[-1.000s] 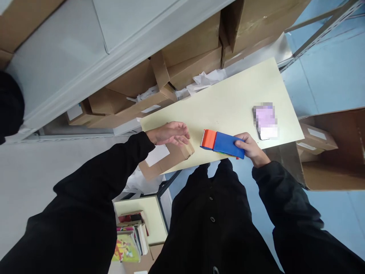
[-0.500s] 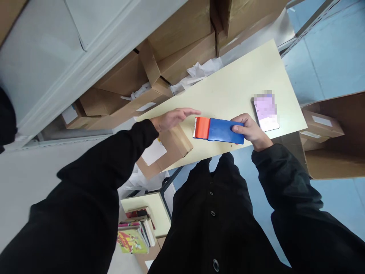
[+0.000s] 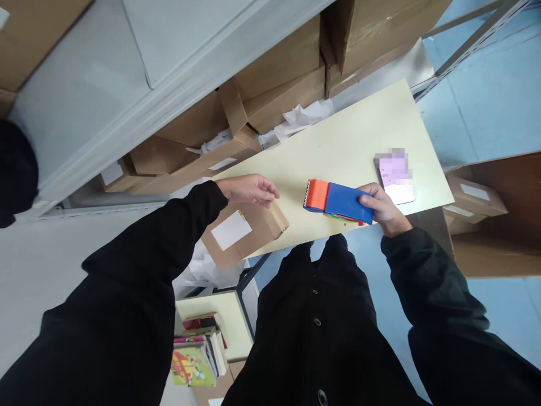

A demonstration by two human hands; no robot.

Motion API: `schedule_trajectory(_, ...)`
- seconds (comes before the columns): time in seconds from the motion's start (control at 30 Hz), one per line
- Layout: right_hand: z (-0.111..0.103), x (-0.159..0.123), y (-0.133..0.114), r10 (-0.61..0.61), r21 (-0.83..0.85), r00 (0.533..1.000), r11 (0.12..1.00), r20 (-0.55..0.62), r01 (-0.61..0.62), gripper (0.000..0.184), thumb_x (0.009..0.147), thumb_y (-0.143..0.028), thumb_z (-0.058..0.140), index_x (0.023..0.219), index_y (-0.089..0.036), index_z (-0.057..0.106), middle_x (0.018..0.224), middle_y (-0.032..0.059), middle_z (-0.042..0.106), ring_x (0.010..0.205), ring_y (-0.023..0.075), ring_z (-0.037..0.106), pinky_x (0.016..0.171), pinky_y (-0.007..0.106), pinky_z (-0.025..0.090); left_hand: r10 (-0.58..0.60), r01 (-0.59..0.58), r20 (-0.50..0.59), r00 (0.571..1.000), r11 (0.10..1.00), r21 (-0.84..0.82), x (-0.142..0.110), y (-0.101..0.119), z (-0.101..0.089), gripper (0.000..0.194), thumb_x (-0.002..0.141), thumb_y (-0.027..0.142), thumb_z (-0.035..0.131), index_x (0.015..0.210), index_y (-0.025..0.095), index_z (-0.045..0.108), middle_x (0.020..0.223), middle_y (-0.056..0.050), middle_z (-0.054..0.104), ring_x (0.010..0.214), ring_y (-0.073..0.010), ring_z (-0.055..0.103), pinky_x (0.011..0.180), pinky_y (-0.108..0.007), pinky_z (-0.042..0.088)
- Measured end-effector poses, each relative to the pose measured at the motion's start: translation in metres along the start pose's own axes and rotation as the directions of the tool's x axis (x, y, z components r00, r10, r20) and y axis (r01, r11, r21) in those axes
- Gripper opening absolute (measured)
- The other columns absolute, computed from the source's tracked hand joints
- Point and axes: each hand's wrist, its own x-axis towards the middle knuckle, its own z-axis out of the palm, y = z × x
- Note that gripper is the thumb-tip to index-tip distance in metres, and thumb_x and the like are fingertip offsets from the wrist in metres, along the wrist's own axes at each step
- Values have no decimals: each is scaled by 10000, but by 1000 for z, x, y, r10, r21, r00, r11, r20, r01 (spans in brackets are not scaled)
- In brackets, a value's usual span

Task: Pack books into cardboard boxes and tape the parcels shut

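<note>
My right hand (image 3: 382,207) is closed on the end of a blue and orange tape dispenser (image 3: 337,200), held just over the near edge of a pale yellow table (image 3: 346,146). My left hand (image 3: 252,189) rests palm down with its fingers slightly curled on the far edge of a small brown cardboard box (image 3: 245,228) with a white label. That box lies on the table's left end and overhangs it. A phone (image 3: 395,177) lies on the table to the right of the dispenser.
Several open cardboard boxes (image 3: 270,96) with white paper stand behind the table under a grey shelf. A large open carton (image 3: 494,220) with small boxes inside sits on the blue floor at the right. A lower small table with books (image 3: 198,355) stands at my left.
My left hand had lifted and stretched toward the dispenser half a second ago; it has come back down onto the box. The dispenser has shifted slightly right in my right hand.
</note>
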Motion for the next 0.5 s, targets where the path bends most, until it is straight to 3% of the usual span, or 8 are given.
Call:
schedule_trajectory(0.13,8,-5,5,39,27,996,999,-79,-37,434,634,-594,744,598,-168,672,465,5,602,366,118,504,343,224,363,-59,59,-176,983,998,-5,4,9,-20,368,605,294,804,920,178,655,782,-3,677,777,-149,666,833,-326,509)
schedule_trajectory(0.27,18,-5,21,123,114,979,988,-164,-106,460,643,-622,727,570,-173,663,496,14,622,411,114,522,414,229,419,-148,155,-308,940,988,-1,23,23,-35,341,555,232,822,829,175,628,741,-33,686,813,-216,685,814,-382,520)
schedule_trajectory(0.4,35,-8,46,276,261,942,939,-190,-223,480,674,-642,691,575,-173,670,532,26,640,449,119,531,462,240,450,-256,287,-330,908,957,47,52,31,-46,316,490,150,820,720,164,602,657,-51,659,847,-289,688,783,-423,511)
schedule_trajectory(0.5,44,-16,65,355,353,920,892,-164,-282,486,678,-635,694,558,-166,655,511,15,621,446,109,517,471,231,449,-310,365,-309,899,920,141,67,26,-55,309,473,169,813,697,177,601,630,-41,651,824,-291,688,758,-415,508)
